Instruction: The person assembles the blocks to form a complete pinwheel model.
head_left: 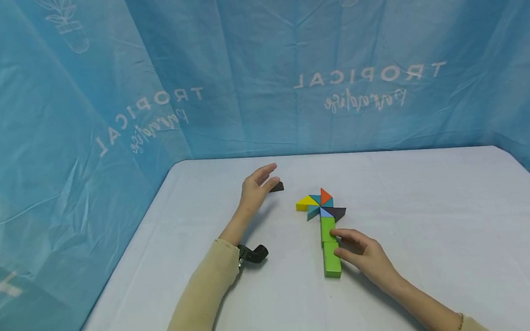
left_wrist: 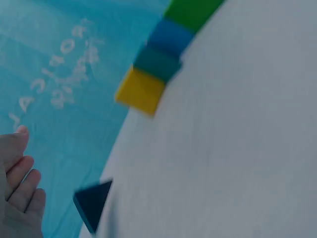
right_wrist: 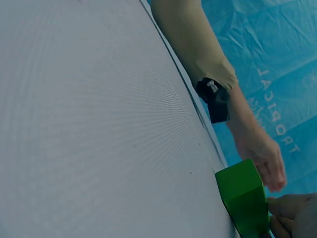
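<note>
On the white table, coloured blocks form a pinwheel: a yellow block [head_left: 306,203], an orange triangle [head_left: 325,197], teal pieces [head_left: 313,211], a light blue triangle [head_left: 325,212] and a dark triangle [head_left: 335,212]. Two green blocks [head_left: 330,258] run in a line below it, towards me. My right hand [head_left: 368,258] has its fingertips and thumb at the right side of these green blocks, not wrapped round them. My left hand [head_left: 256,189] hovers with loosely extended fingers near a separate dark block [head_left: 278,187]. The left wrist view shows that dark triangular block [left_wrist: 93,204] apart from the hand.
Blue curtains [head_left: 258,73] with white lettering enclose the white tabletop [head_left: 434,215] at the back and sides. A black wrist camera [head_left: 254,254] juts from my left wrist above the table.
</note>
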Demonstrator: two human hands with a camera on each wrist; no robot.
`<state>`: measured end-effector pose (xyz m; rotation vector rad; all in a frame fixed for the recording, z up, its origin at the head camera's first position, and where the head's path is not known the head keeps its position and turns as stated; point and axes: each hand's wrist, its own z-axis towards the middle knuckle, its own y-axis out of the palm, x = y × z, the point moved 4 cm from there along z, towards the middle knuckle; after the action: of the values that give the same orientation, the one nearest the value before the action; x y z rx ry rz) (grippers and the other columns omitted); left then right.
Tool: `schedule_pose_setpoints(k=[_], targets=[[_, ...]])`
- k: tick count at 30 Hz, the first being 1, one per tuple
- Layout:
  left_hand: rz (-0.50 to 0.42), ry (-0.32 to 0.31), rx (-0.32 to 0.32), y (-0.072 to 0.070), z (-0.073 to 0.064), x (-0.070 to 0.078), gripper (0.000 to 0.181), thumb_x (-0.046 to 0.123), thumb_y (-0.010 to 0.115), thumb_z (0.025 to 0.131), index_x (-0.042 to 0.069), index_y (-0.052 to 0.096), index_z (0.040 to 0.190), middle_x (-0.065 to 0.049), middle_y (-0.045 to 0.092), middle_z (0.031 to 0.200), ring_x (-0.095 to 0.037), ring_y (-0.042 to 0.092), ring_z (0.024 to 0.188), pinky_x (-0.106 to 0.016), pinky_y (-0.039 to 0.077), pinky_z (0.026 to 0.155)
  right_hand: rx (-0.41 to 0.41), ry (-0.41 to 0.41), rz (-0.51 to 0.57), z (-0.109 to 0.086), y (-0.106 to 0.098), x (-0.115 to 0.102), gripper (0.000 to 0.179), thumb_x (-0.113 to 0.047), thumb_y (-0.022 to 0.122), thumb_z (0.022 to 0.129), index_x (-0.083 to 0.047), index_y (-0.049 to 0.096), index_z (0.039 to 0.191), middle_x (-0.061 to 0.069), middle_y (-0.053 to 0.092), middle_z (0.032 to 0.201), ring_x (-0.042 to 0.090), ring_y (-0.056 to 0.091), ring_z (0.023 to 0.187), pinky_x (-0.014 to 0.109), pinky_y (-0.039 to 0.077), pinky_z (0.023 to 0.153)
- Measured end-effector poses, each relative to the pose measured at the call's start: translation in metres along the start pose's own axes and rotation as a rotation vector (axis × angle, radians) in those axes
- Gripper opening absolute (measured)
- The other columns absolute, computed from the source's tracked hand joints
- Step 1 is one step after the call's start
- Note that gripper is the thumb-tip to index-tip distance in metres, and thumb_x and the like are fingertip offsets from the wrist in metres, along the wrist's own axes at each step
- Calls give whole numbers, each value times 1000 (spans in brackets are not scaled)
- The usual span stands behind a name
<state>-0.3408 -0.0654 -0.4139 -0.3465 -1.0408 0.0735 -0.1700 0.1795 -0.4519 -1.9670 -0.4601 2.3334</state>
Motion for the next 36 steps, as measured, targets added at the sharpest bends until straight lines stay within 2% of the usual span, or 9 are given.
schedule_pose_setpoints(k=[4, 7, 12, 16, 21, 24, 29, 33, 36], targets=[[97, -100, -49, -8, 8, -23, 50, 14, 68, 88, -1, 51, 132, -13, 51, 135, -24, 44, 127, -28, 34, 105, -2, 0, 6, 0, 1, 1, 41, -22, 71, 86, -13, 60, 124, -1, 57, 127, 16, 49, 122, 20, 39, 99], [179, -155, -87, -10, 9, -36, 51, 13, 70, 87, -1, 51, 132, -14, 52, 134, -25, 48, 124, -30, 38, 103, -8, -1, 6, 0, 3, 2, 41, -23, 71, 86, -13, 60, 124, -2, 57, 127, 15, 49, 122, 20, 38, 99], [283, -197, -96, -9, 10, -42, 46, 21, 68, 88, 1, 57, 128, -13, 58, 126, -26, 59, 109, -35, 48, 91, -10, -5, 6, 0, 3, 1, 41, -23, 71, 86, -14, 60, 125, -3, 57, 127, 15, 49, 122, 21, 38, 100], [319, -223, -87, -7, 11, -44, 43, 30, 63, 92, 2, 61, 124, -10, 62, 120, -23, 61, 103, -34, 50, 87, -3, -3, -1, 1, 2, 1, 41, -23, 71, 86, -14, 60, 124, -3, 57, 127, 15, 48, 122, 21, 38, 100], [332, -196, -42, -8, 9, -48, 37, 27, 60, 94, 0, 63, 120, -12, 65, 113, -23, 62, 100, -35, 51, 85, -4, 11, -5, -1, 2, 2, 41, -24, 71, 86, -14, 60, 125, -3, 57, 127, 15, 48, 122, 20, 38, 100], [298, -169, -33, -10, 7, -48, 38, 25, 61, 94, -2, 61, 121, -14, 65, 114, -25, 61, 101, -36, 50, 87, -3, 16, 2, -2, 3, 3, 41, -23, 70, 86, -14, 60, 125, -3, 57, 127, 15, 48, 122, 19, 38, 100], [226, -152, -98, -16, 2, -49, 46, 20, 68, 89, -3, 56, 127, -18, 60, 122, -28, 58, 109, -37, 47, 93, -2, 15, -5, -2, 2, 3, 41, -23, 71, 86, -14, 60, 124, -3, 57, 127, 15, 48, 122, 19, 38, 99], [213, -124, -153, -19, 2, -50, 51, 14, 70, 86, -5, 53, 130, -22, 55, 128, -32, 55, 114, -36, 45, 96, 2, 1, -9, -1, 0, 4, 40, -24, 71, 86, -15, 61, 124, -3, 57, 126, 15, 49, 122, 19, 38, 99], [217, -108, -168, -21, 2, -49, 53, 12, 71, 84, -6, 52, 130, -23, 55, 127, -33, 55, 114, -35, 46, 95, 0, -5, -7, 0, -1, 4, 40, -24, 71, 86, -15, 61, 124, -3, 57, 126, 15, 49, 122, 19, 38, 99]])
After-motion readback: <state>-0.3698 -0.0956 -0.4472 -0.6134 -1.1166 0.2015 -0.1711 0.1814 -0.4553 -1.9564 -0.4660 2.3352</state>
